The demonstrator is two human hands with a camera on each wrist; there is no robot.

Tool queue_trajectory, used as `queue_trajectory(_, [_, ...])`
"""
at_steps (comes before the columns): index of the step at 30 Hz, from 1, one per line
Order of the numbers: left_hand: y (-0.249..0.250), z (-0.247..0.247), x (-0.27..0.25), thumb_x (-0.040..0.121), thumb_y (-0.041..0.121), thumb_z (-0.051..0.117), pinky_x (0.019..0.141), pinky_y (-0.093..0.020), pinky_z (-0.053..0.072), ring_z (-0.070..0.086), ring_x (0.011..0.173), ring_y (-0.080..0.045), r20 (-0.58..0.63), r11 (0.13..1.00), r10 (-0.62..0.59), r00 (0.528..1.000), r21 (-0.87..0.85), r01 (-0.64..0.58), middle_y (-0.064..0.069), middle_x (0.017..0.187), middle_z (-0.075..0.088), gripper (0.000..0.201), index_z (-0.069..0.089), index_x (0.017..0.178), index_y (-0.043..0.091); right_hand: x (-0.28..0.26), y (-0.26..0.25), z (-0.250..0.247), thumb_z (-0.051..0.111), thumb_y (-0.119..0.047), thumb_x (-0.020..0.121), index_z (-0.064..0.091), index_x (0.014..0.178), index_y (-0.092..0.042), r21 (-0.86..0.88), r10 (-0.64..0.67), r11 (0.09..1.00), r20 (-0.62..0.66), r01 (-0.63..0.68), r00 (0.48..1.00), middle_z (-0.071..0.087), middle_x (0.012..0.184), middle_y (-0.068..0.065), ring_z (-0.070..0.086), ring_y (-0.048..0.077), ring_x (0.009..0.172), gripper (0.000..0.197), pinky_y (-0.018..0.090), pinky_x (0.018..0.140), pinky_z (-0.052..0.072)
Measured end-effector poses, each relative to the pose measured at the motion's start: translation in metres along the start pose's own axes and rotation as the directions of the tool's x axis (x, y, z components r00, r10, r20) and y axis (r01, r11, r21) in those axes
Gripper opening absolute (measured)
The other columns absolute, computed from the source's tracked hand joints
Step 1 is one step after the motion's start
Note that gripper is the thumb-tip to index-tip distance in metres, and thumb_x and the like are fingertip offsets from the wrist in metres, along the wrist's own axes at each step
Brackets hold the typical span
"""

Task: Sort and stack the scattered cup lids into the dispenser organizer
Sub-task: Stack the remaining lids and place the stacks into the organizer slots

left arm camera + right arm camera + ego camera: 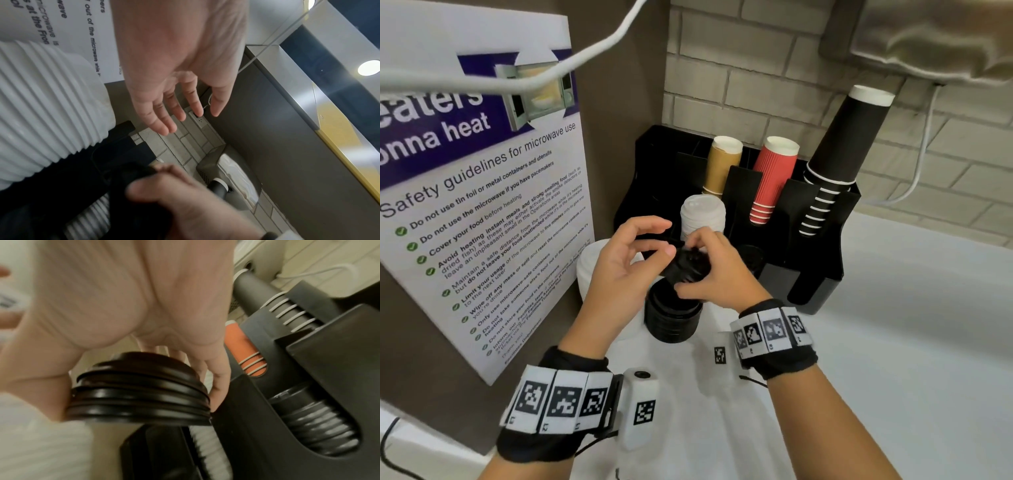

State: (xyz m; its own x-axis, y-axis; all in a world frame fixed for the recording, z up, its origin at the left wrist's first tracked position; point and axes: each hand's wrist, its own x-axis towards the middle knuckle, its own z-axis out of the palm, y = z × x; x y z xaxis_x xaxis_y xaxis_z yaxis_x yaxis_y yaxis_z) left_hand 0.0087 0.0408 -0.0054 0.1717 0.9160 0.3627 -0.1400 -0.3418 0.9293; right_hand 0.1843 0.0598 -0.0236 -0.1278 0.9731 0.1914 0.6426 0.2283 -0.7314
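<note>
My right hand (690, 263) grips a short stack of black lids (681, 272) by its rim, tilted, just above a taller black lid stack (673, 318) standing on the counter. In the right wrist view the held lids (137, 402) sit between thumb and fingers. My left hand (666, 238) hovers open beside them, fingers relaxed and holding nothing. The black organizer (815, 274) stands behind. A white lid stack (702, 214) rises from its front left slot and black lids (314, 423) fill another slot. Another white lid stack (41, 105) stands left of my left hand.
Tan cups (722, 164), red cups (774, 178) and black cups (839, 154) lean in the organizer's rear slots. A microwave safety poster (482, 205) covers the left wall. A cable (585, 54) hangs overhead. White counter (911, 325) stretches to the right.
</note>
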Motion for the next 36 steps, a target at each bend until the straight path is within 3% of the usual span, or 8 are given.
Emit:
queue_trajectory(3, [-0.008,0.006,-0.002,0.07,0.038,0.074,0.091,-0.022,0.049,0.052,0.121,-0.006,0.094,0.998,-0.003,0.996,0.067,-0.003,0.011,0.132,0.052,0.055,0.053,0.121,0.04,-0.016,-0.006,-0.016,0.082,-0.014,0.068,0.047,0.106,-0.019,0.265,0.035,0.964,-0.143,0.004,0.989,0.052,0.114,0.005,0.057,0.021,0.101,0.052,0.033,0.078,0.055])
queue_trajectory(7, [-0.018,0.017,-0.005,0.063,0.034,0.09,0.1,-0.022,0.045,0.039,0.136,-0.004,0.294,0.992,-0.121,0.948,0.069,0.106,0.02,0.147,0.034,0.096,0.032,0.136,0.057,-0.039,-0.015,-0.029,0.076,-0.024,0.072,0.047,0.123,-0.032,0.549,0.102,0.835,-0.097,-0.032,0.99,0.056,0.119,0.002,0.062,0.02,0.107,0.06,0.048,0.087,0.056])
queue_trajectory(10, [-0.022,0.025,-0.007,0.064,0.023,0.086,0.091,-0.026,0.053,0.052,0.128,-0.01,0.333,0.993,-0.094,0.938,-0.041,0.114,0.011,0.145,0.042,0.096,0.034,0.14,0.05,-0.047,-0.019,-0.032,0.074,-0.033,0.072,0.049,0.129,-0.038,0.59,0.061,0.807,-0.041,-0.025,0.997,0.057,0.122,0.009,0.061,0.025,0.111,0.063,0.049,0.096,0.051])
queue_trajectory(13, [-0.022,0.026,-0.006,0.06,0.029,0.086,0.085,-0.03,0.056,0.059,0.12,-0.013,0.336,0.991,-0.064,0.94,-0.092,0.101,0.006,0.136,0.05,0.087,0.043,0.133,0.052,-0.054,-0.017,-0.037,0.072,-0.034,0.074,0.049,0.133,-0.034,0.595,0.036,0.803,-0.005,-0.026,0.999,0.058,0.124,0.002,0.059,0.023,0.115,0.064,0.046,0.1,0.049])
queue_trajectory(18, [-0.022,0.028,-0.005,0.058,0.028,0.087,0.082,-0.028,0.056,0.06,0.116,-0.01,0.349,0.99,-0.046,0.936,-0.112,0.09,0.018,0.124,0.056,0.085,0.046,0.131,0.045,-0.061,-0.018,-0.047,0.078,-0.031,0.07,0.049,0.13,-0.033,0.584,0.04,0.811,0.006,-0.036,0.999,0.062,0.116,0.003,0.064,0.018,0.103,0.066,0.027,0.079,0.053])
queue_trajectory(22, [-0.021,0.031,-0.005,0.057,0.026,0.086,0.08,-0.028,0.057,0.06,0.114,-0.007,0.356,0.991,-0.036,0.934,-0.111,0.08,0.021,0.123,0.055,0.083,0.044,0.129,0.038,-0.061,-0.018,-0.047,0.079,-0.029,0.069,0.051,0.127,-0.033,0.597,0.027,0.802,0.019,-0.033,0.999,0.061,0.117,0.012,0.064,0.025,0.106,0.064,0.035,0.085,0.053])
queue_trajectory(28, [-0.019,0.033,-0.005,0.06,0.028,0.085,0.082,-0.032,0.057,0.059,0.115,-0.009,0.37,0.993,-0.032,0.928,-0.094,0.072,0.02,0.124,0.055,0.081,0.044,0.13,0.033,-0.064,-0.012,-0.05,0.074,-0.027,0.072,0.052,0.129,-0.032,0.645,0.044,0.761,0.047,-0.064,0.998,0.061,0.119,0.008,0.064,0.025,0.106,0.061,0.033,0.077,0.054])
queue_trajectory(36, [-0.021,0.033,-0.005,0.056,0.029,0.087,0.08,-0.025,0.056,0.057,0.119,-0.004,0.338,0.99,-0.038,0.94,-0.117,0.082,0.025,0.129,0.053,0.086,0.047,0.131,0.043,-0.064,-0.01,-0.051,0.076,-0.02,0.075,0.053,0.132,-0.031,0.613,0.048,0.788,0.018,-0.049,0.999,0.058,0.123,0.007,0.061,0.024,0.113,0.062,0.037,0.085,0.055])
